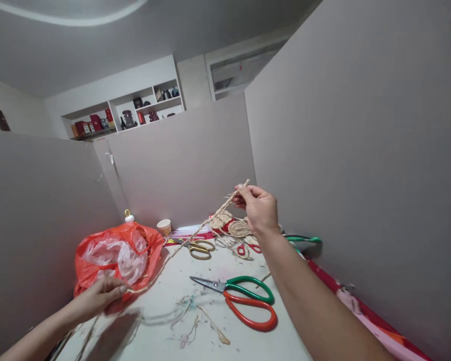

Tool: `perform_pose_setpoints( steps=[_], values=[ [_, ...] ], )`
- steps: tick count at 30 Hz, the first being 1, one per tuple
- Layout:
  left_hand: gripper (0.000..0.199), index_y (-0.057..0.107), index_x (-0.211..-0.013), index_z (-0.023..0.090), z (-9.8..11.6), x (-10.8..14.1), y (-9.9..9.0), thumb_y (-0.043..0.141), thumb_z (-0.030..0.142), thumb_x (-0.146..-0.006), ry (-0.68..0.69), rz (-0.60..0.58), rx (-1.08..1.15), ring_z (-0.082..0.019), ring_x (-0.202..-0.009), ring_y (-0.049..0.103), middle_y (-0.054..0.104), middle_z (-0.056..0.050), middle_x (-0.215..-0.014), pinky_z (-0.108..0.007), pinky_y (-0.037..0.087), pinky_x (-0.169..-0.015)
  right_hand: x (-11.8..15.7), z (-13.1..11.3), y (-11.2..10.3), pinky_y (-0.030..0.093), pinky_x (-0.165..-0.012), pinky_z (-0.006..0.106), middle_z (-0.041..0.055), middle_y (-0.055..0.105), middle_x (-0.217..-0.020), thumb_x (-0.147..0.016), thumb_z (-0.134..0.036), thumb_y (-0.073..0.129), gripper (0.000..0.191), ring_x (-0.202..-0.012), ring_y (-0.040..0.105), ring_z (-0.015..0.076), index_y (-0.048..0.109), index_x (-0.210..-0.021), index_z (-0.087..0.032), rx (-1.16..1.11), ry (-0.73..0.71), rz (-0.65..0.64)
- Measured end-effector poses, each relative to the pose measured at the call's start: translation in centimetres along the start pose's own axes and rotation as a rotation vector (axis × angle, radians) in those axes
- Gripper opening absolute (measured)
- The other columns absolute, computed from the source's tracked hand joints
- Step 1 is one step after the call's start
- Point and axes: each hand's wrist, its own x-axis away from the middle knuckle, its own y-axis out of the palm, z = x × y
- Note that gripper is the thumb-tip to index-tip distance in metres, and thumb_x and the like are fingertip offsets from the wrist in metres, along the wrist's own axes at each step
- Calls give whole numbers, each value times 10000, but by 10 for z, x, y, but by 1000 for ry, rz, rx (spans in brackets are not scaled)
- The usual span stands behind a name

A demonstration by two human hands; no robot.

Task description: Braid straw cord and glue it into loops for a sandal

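Observation:
A pale braided straw cord (195,231) stretches diagonally above the table between my two hands. Its upper end is pinched in my right hand (261,206), raised at the back right, with a short tip poking past the fingers. Lower at the left, my left hand (103,296) grips the cord between thumb and fingers, in front of a red plastic bag (88,250). Beneath the cord lie large scissors (250,301) with one green and one red handle, blades slightly apart.
Gold-handled scissors (201,249), a paper cup (164,227) and coiled straw pieces (239,228) sit toward the back of the white table (165,336). Loose fibre scraps (214,323) litter the front. Grey partitions (188,155) enclose the table; a shelf (146,108) hangs beyond.

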Motion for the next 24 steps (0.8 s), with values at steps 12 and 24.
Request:
perform_pose_setpoints(
  steps=[12,24],
  values=[
    [367,690,-1028,156,91,-28,67,578,441,-826,163,-9,267,-194,-955,614,690,-109,-1043,-318,442,-891,60,15,36,480,-427,198,26,651,-550,-635,-444,761,317,-484,588,118,690,-664,-136,126,204,-539],
    [256,645,-976,122,81,-58,89,671,290,-784,75,-520,940,-75,-433,560,646,-24,-655,-185,457,-463,84,13,61,443,-503,201,-5,638,-586,-739,-421,688,255,-529,537,97,722,-721,-169,263,186,-794]
  ],
)
